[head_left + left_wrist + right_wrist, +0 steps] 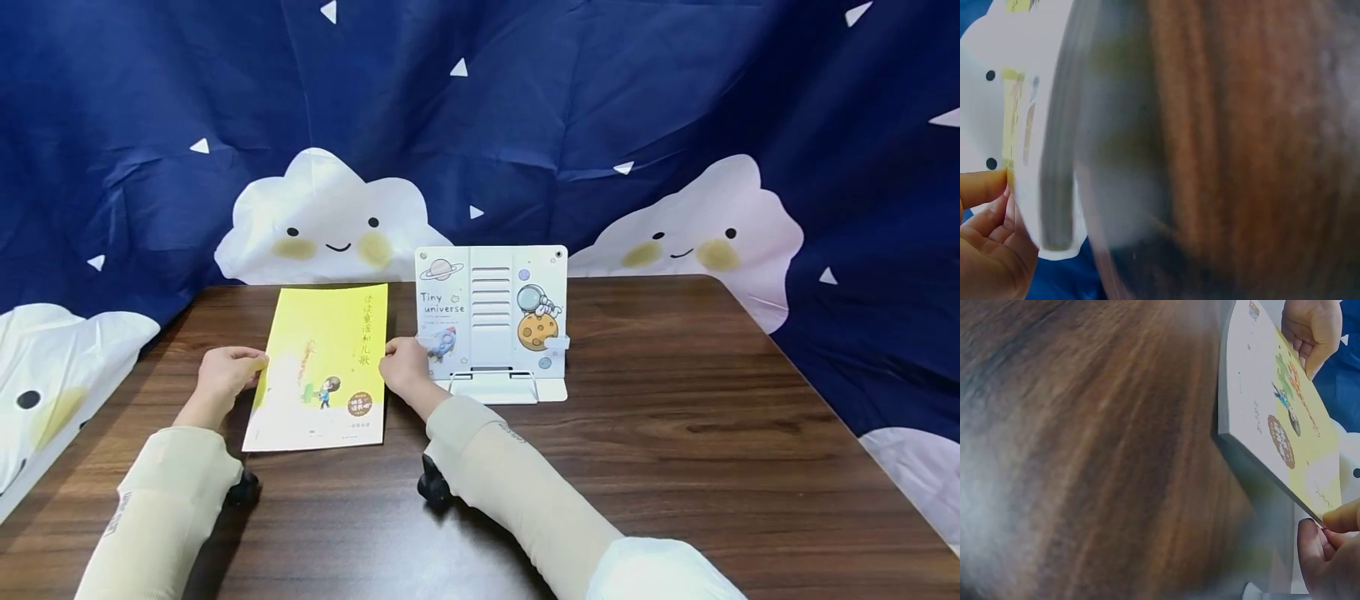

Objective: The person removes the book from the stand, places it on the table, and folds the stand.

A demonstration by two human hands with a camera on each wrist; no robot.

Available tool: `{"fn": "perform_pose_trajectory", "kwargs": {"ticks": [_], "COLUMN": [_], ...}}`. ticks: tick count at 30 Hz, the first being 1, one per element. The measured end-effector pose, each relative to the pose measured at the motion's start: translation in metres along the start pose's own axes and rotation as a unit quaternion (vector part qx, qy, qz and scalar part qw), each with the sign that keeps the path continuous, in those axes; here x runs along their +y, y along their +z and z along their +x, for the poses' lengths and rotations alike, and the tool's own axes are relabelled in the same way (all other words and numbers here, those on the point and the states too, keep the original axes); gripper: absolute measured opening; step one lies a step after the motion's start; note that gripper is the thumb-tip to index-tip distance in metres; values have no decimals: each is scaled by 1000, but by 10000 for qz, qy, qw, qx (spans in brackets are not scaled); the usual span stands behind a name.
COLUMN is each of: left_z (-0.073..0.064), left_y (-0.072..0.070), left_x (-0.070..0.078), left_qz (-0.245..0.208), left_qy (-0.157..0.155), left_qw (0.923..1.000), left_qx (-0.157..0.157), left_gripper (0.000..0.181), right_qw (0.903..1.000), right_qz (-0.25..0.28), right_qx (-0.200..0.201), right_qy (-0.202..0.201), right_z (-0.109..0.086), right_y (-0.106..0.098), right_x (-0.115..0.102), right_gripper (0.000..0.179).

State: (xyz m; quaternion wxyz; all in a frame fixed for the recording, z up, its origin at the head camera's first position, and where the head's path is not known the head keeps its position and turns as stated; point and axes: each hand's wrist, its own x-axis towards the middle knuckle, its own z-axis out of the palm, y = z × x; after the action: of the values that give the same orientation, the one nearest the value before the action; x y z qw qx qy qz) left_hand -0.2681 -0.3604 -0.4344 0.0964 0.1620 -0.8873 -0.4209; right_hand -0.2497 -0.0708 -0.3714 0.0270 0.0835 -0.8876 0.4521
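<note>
- The yellow book (311,333), its cover facing up, lay between eight and nine o'clock from the centre of the head view, over the bench (675,417); whether its underside touched the wood could not be told.
- The left hand (225,375), at nine o'clock of the book, had a narrow grip, pinching that side edge between thumb and fingers.
- The right hand (405,367) pinched the opposite edge at three o'clock, its grip likewise narrow.
- The white book stand (491,333), printed "Tiny universe", stood upright between two and three o'clock of the book; the right hand overlapped its left edge in the head view.
- A dark blue backdrop (510,108) hung behind, with a white cloud (330,208) at twelve o'clock of the book.
</note>
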Motion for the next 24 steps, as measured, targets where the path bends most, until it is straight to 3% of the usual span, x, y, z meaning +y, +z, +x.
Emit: {"fn": "perform_pose_trajectory", "kwargs": {"ticks": [3, 10, 17, 20, 24], "left_z": [-2, -22, -16, -15, -17], "left_y": [3, -2, 2, 3, 1], "left_x": [0, 27, 20, 17, 19], "left_qz": [67, 165, 159, 162, 214], "left_qy": [-28, -285, -69, -110, -127], "left_qw": [10000, 9994, 9998, 9998, 9996], "left_qx": [23, -135, -11, -5, -104], "left_gripper": [29, 31, 28, 28, 27], "right_qw": [9997, 9978, 9944, 9946, 9950], "right_qz": [-46, -190, -522, -515, 0], "right_qx": [-190, -506, -589, -695, -1003], "right_qy": [-110, -394, -699, -576, 22], "right_z": [-1, -2, -4, -4, -4], "right_y": [1, 2, 1, 2, 2], "right_x": [4, 12, 18, 18, 15], "right_gripper": [10, 11, 17, 13, 5]}}
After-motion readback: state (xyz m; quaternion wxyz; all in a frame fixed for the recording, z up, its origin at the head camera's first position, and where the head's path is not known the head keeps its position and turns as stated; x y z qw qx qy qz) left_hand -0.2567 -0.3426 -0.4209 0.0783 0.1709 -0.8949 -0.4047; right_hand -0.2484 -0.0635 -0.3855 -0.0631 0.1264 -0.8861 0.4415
